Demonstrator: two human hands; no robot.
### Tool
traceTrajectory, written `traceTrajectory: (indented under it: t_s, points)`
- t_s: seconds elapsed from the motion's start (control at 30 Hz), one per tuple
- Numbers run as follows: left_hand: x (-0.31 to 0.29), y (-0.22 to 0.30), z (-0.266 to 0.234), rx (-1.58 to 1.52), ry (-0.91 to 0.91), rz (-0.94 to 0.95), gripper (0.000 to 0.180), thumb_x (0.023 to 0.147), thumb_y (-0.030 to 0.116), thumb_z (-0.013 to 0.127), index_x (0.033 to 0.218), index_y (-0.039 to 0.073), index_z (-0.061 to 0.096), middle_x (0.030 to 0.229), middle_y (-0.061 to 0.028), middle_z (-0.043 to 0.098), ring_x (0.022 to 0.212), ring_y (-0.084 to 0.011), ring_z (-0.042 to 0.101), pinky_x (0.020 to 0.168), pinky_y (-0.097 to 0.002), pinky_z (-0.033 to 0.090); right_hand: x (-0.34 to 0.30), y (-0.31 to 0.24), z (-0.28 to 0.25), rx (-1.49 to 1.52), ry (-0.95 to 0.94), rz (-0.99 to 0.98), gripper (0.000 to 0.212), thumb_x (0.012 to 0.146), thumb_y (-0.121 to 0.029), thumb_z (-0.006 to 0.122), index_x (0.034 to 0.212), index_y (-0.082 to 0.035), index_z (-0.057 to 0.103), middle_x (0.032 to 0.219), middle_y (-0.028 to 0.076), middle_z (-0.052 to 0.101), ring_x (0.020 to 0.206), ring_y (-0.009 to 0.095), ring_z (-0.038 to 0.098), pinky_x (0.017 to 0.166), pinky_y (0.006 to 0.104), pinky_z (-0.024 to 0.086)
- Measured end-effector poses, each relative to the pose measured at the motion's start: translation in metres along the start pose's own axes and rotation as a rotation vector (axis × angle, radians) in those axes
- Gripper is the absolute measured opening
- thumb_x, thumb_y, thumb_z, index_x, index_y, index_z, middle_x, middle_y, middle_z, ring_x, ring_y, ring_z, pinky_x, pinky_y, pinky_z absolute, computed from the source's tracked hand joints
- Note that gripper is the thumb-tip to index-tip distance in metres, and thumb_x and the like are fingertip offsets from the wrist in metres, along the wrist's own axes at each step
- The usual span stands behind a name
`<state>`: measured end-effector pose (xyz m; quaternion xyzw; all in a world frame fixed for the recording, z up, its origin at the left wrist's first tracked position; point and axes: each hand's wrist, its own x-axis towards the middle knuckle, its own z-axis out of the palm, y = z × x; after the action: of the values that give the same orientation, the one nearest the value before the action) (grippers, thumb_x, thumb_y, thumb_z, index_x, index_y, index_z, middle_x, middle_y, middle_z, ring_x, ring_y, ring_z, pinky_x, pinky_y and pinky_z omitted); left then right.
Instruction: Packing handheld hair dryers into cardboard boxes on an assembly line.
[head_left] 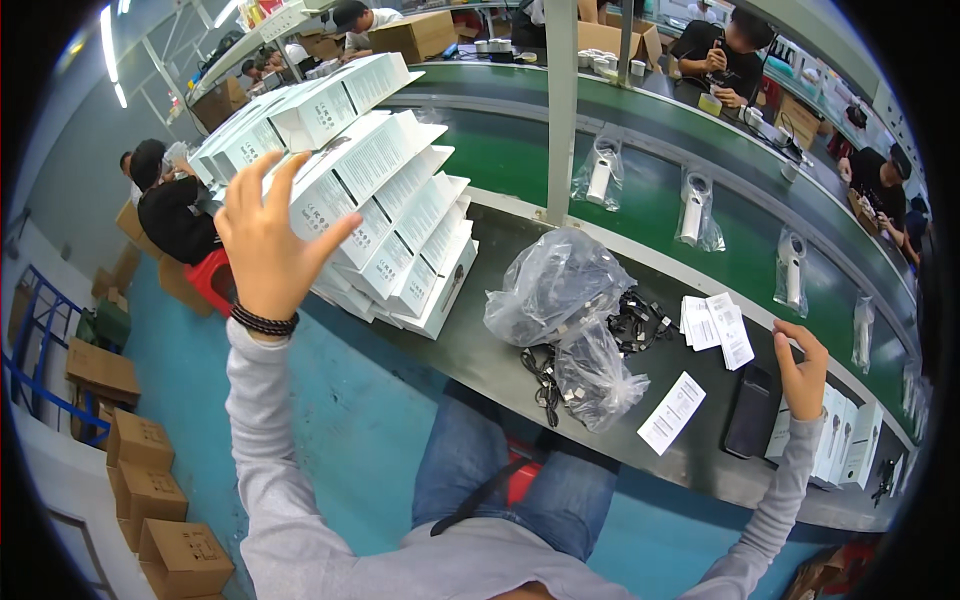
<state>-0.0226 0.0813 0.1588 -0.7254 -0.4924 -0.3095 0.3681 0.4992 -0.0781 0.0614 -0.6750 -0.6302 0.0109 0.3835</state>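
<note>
My left hand (pixel 268 240) is raised with its fingers spread, in front of a tall stack of white printed boxes (pixel 400 262); nothing is in it. At the right, my right hand (pixel 804 372) hovers over the bench, fingers bent and thumb apart, with nothing visible in it. Close by it lie a black phone (pixel 750 412) and a row of white boxes (pixel 832 440). White leaflets (pixel 716 328) lie fanned out beyond the phone, and a single leaflet (pixel 672 413) lies to its left. Mid-bench sits a clear plastic bag (pixel 560 285) among black cables (pixel 543 384).
Beyond the bench (pixel 480 355) runs a green conveyor belt (pixel 500 150) carrying white handheld devices (pixel 692 208) in clear bags. A pale upright post (pixel 562 110) stands at the bench's far edge. Co-workers sit across the line and at the left. Cardboard boxes (pixel 180 555) are stacked on the floor.
</note>
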Motion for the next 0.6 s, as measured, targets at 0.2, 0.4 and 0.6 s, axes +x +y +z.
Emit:
traceTrajectory:
  t_s: [0.2, 0.4, 0.6]
  points:
    - [0.103, -0.045, 0.042, 0.006, -0.094, 0.134, 0.075, 0.07, 0.053, 0.068, 0.126, 0.005, 0.048, 0.118, -0.0187, 0.055, 0.109, -0.0344, 0.053, 0.09, -0.0419, 0.044, 0.005, -0.011, 0.002, -0.007, 0.012, -0.053, 0.019, 0.085, -0.011, 0.06, 0.096, 0.003, 0.065, 0.089, 0.012, 0.067, 0.085, 0.019, 0.062, 0.079, 0.0283, 0.045]
    - [0.137, -0.06, 0.086, 0.069, -0.756, 0.045, 0.076, 0.071, 0.037, 0.071, 0.135, 0.011, 0.039, 0.122, -0.0212, 0.054, 0.111, -0.0326, 0.055, 0.095, -0.0387, 0.045, 0.0, -0.022, 0.006, 0.043, -0.012, -0.064, 0.019, 0.085, -0.011, 0.06, 0.095, 0.004, 0.065, 0.086, 0.012, 0.067, 0.083, 0.018, 0.062, 0.077, 0.0279, 0.045]
    - [0.131, -0.095, 0.076, -0.178, -0.384, 0.178, 0.069, 0.068, 0.023, 0.07, 0.131, 0.019, 0.042, 0.107, -0.0231, 0.052, 0.101, -0.0388, 0.056, 0.09, -0.0406, 0.045, -0.01, -0.026, -0.004, 0.063, 0.024, -0.038, 0.018, 0.086, -0.011, 0.059, 0.095, 0.003, 0.065, 0.085, 0.01, 0.067, 0.081, 0.016, 0.061, 0.076, 0.027, 0.045]
